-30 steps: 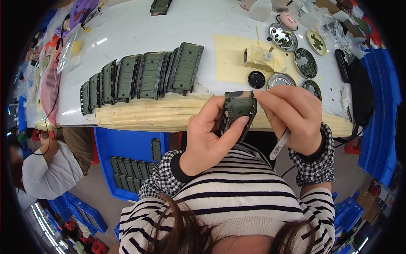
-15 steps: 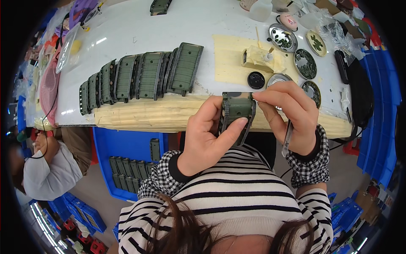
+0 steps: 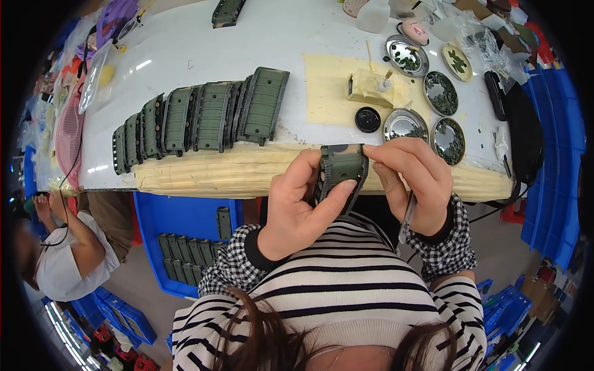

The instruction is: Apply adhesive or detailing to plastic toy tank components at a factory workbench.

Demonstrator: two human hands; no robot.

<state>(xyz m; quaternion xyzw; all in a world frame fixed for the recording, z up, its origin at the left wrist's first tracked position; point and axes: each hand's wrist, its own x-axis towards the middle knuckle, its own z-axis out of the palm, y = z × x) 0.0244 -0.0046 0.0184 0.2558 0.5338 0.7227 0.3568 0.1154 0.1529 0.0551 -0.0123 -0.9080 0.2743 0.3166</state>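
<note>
**Left hand holds a green tracked part, right hand works at its corner**

In the head view, the left hand is closed around the green tracked part, with the thumb on its near portion. This part is above the near edge of the white table, just to the right of the left hand. The right hand touches its far right corner with the fingertips; whether they pinch something small, I cannot tell. The same hand also grips a slim metal tool, which points toward the near side.

On the table to the left, similar green parts lean together in a row. To the right are round metal dishes with small green pieces, and a black round dish near a pale taped block. Below the table edge, at left, a blue tray holds dark green blocks. Farther left, another person is seen.
</note>
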